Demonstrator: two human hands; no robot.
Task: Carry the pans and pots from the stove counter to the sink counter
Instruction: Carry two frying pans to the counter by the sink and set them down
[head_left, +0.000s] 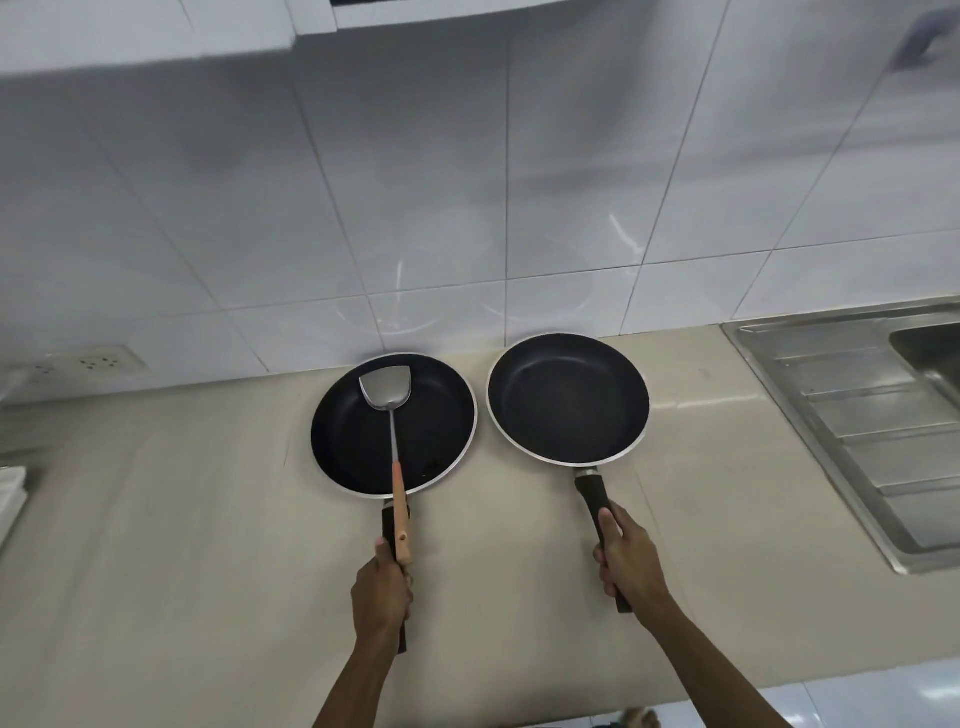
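In the head view, two dark frying pans are seen side by side over a beige counter (208, 545), close to the tiled wall. The left pan (358, 441) is held by its black handle in the left hand (382, 592), whose fingers are closed fully around it. A metal spatula (387, 389) with a wooden grip is laid loose inside this pan, its grip resting over the rim and along the pan handle, just beside the thumb. The right pan (569, 397) is held in the same way by the right hand (631, 564), closed tight around the lower part of the handle. The steel sink (857, 410), with its ribbed drainboard, is found to the right, near the right pan but apart from it. Whether the pans are resting on the counter or lifted a little cannot be told.

The main danger is judged to be the spatula: it is not gripped, so it could slide out and fall if the left pan is tilted. The two rims are almost touching, and a knock could be caused by a careless swing. The drainboard edge could also be struck by the right pan.
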